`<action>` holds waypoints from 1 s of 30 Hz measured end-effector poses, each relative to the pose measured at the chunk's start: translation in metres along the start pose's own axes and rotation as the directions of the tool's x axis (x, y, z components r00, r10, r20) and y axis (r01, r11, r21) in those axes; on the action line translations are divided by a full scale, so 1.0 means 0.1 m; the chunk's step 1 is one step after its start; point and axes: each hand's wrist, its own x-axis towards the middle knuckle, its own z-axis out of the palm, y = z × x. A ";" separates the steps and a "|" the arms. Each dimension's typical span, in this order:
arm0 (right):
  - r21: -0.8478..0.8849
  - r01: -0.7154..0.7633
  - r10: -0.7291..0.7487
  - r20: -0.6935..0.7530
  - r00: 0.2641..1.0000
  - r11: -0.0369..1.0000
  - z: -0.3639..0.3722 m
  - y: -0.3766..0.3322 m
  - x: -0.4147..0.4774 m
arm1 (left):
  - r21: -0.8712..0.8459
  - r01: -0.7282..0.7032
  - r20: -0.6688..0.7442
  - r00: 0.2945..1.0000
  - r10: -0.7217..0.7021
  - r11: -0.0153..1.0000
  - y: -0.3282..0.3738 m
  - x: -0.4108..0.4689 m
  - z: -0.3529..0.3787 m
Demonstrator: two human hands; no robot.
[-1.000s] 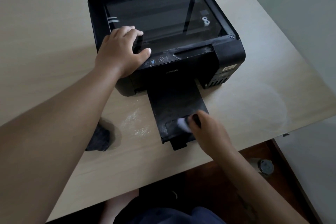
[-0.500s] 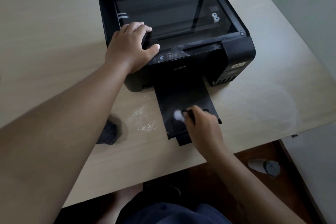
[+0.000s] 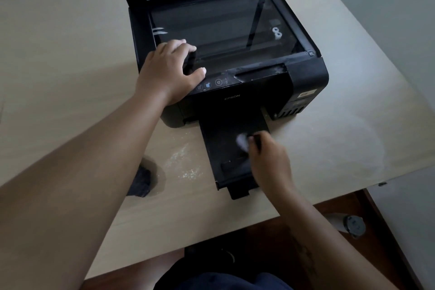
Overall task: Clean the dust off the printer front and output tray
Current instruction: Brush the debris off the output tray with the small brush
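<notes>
left hand (image 3: 169, 70) curls over the front-left corner of the printer (image 3: 306, 77) — right hand (image 3: 270, 160) pinches a blurred white-tipped cleaning tool (image 3: 242, 141) against the output tray (image 3: 223, 148). the tray juts from the printer front across the tabletop (image 3: 70, 54) — pale dust (image 3: 186, 165) just beside it.

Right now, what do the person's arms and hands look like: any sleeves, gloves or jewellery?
The left hand and right hand are bare: no gloves or rings show. Neither arm shows a sleeve, watch or bracelet. A faint dark mark, perhaps a tattoo, runs along the right forearm.
</notes>
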 end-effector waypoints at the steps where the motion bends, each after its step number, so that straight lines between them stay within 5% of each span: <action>1: -0.076 0.024 -0.033 -0.123 0.992 0.997 -0.02 0.04 0.03 | 0.000 -0.001 -0.001 1.000 0.001 1.000 0.00 0.00 0.00; 2: -0.139 0.081 -0.095 -0.100 0.990 0.987 -0.02 0.03 0.04 | 0.000 -0.003 -0.002 1.000 0.003 1.000 0.00 0.00 0.00; 4: -0.059 0.253 -0.236 0.210 0.949 0.966 0.12 -0.12 0.00 | 0.002 -0.004 -0.004 1.000 0.004 1.000 0.01 0.00 0.00; 6: 0.031 0.194 -0.193 0.355 0.915 0.980 0.15 -0.17 0.01 | 0.006 0.003 -0.003 1.000 -0.003 1.000 0.00 -0.01 0.00; 8: -0.002 0.031 -0.031 0.063 0.998 1.000 0.03 -0.05 0.18 | 0.005 0.006 -0.002 1.000 -0.006 1.000 0.00 -0.01 0.00; 10: -0.085 -0.098 0.076 -0.229 0.971 0.992 -0.13 0.12 0.31 | 0.004 0.007 -0.006 1.000 -0.007 1.000 0.00 -0.01 0.00; 12: -0.185 -0.027 -0.030 -0.300 0.953 0.982 -0.13 0.17 0.34 | 0.006 0.006 -0.009 1.000 -0.006 1.000 0.01 0.00 0.00; 13: -0.234 0.089 -0.141 -0.214 0.967 0.968 -0.07 0.10 0.31 | 0.006 0.006 -0.007 1.000 -0.006 1.000 0.01 0.00 0.00; 15: -0.134 0.318 -0.293 0.181 0.939 0.939 0.09 -0.11 0.17 | 0.005 0.003 -0.010 1.000 -0.002 1.000 0.01 0.00 -0.01; 17: 0.077 0.305 -0.296 0.543 0.785 0.949 0.16 -0.25 0.05 | 0.004 0.001 -0.014 1.000 -0.001 1.000 0.00 -0.01 0.00; 19: 0.153 0.162 -0.213 0.436 0.874 0.975 0.10 -0.23 0.12 | 0.002 0.001 -0.013 1.000 -0.001 1.000 0.00 0.00 0.00; 21: 0.135 -0.036 0.027 0.067 0.997 0.990 -0.07 -0.03 0.30 | 0.004 0.001 -0.011 1.000 -0.001 1.000 0.00 0.00 0.00; 23: 0.002 -0.065 0.064 -0.194 0.979 0.998 -0.21 0.13 0.35 | 0.012 0.001 -0.012 1.000 -0.001 1.000 0.00 0.01 0.00; 25: -0.148 0.114 -0.132 -0.120 0.984 0.982 -0.16 0.12 0.24 | 0.015 0.002 -0.008 1.000 -0.001 1.000 0.00 0.00 0.00; 27: -0.111 0.270 -0.238 0.239 0.942 0.957 -0.03 0.03 0.02 | 0.012 0.002 -0.008 1.000 -0.002 1.000 -0.01 0.00 0.01; 28: -0.063 0.244 -0.204 0.375 0.905 0.968 -0.04 0.03 -0.03 | 0.008 0.003 -0.011 1.000 -0.003 1.000 -0.01 0.00 0.01; 30: 0.055 0.083 -0.095 0.262 0.960 0.995 -0.17 0.14 0.03 | 0.008 0.000 -0.012 1.000 0.000 1.000 0.00 0.01 0.01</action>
